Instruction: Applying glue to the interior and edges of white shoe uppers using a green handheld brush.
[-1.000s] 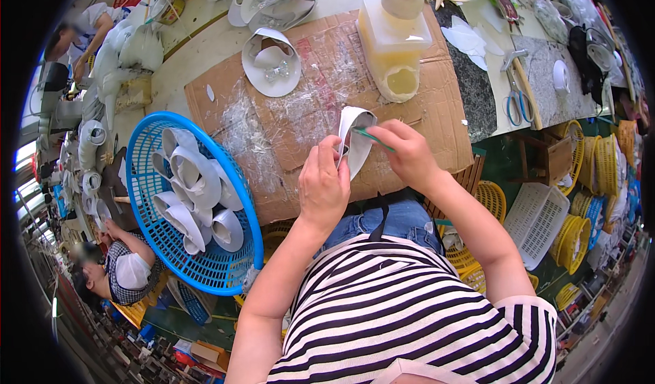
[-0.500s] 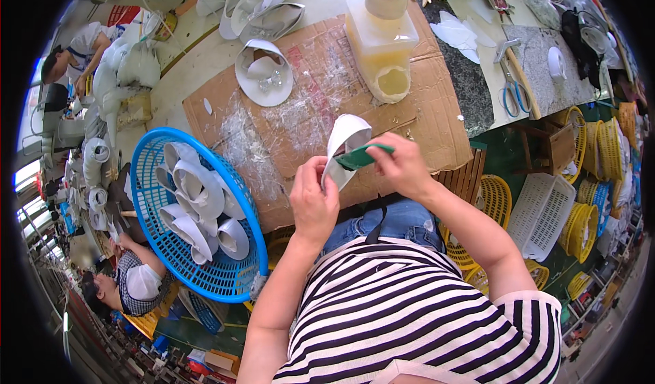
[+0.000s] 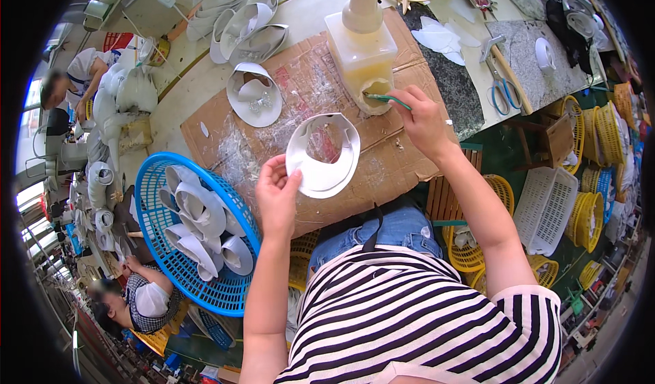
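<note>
My left hand [image 3: 277, 191] pinches the edge of a white shoe upper [image 3: 322, 178], which is bent into a ring with a wide opening and held over the cardboard. A flat green glue brush [image 3: 386, 98] is gripped in my right hand [image 3: 426, 123]. Its tip reaches into the low round mouth of a translucent glue bottle [image 3: 363, 53] with a tall cone on top and yellowish liquid inside; the tip itself is hidden. Another white upper [image 3: 255, 111] lies on the cardboard with small clear scraps in it.
Glue-stained cardboard [image 3: 225, 121] covers the table. A blue basket [image 3: 198, 290] of white uppers stands left, more uppers [image 3: 249, 23] lie at the back. Scissors [image 3: 505, 96] and a hammer [image 3: 508, 70] lie right. Yellow baskets [image 3: 492, 191] stand at lower right. Two people work at left.
My right hand has moved the green brush away from the upper, up and right to the bottle's mouth. My left hand has shifted left and turned the upper so its opening faces up.
</note>
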Tool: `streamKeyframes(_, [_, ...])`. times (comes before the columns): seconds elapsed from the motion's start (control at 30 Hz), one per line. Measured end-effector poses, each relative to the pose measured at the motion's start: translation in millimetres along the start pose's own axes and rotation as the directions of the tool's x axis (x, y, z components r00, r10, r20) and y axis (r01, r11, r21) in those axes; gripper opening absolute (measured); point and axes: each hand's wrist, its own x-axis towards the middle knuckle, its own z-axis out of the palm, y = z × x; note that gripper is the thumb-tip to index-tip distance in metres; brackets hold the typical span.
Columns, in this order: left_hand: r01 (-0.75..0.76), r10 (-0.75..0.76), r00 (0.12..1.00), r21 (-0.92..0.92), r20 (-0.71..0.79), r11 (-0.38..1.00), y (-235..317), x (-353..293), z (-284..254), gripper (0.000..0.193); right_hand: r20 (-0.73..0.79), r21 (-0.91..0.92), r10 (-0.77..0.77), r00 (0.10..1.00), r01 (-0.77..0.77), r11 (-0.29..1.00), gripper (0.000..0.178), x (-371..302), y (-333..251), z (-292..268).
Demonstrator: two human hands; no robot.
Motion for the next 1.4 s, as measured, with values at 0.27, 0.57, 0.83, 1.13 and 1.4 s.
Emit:
streamKeyframes(0.27, [0.162,-0.168,0.984,-0.092,-0.063,0.982,-40.7,0.8,-7.0,0.034,0.208,0.667,0.644,0.736,-0.588,0.457,0.022,-25.7,-7.5,-16.1])
streamKeyframes(0.57, [0.046,-0.046,0.999,-0.001,-0.008,0.999,-37.2,-5.4,4.0,0.04,-0.056,0.287,0.365,0.929,-0.335,0.897,0.014,-34.5,-79.8,79.7])
streamKeyframes(0.83, [0.034,-0.029,0.999,-0.21,0.028,0.977,-59.4,0.9,-14.0,0.038,0.312,0.397,-0.11,0.944,-0.025,0.917,0.031,-66.8,-81.6,35.5])
streamKeyframes(1.13, [0.119,-0.116,0.993,-0.387,0.032,0.915,-61.7,1.5,-14.6,0.035,0.283,0.442,-0.079,0.956,-0.057,0.895,0.034,-71.4,-89.8,46.7])
streamKeyframes(1.4, [0.156,-0.16,0.987,-0.457,0.029,0.876,-70.3,6.8,-12.9,0.033,0.285,0.401,0.067,0.956,-0.182,0.898,0.03,-76.9,-83.9,34.4])
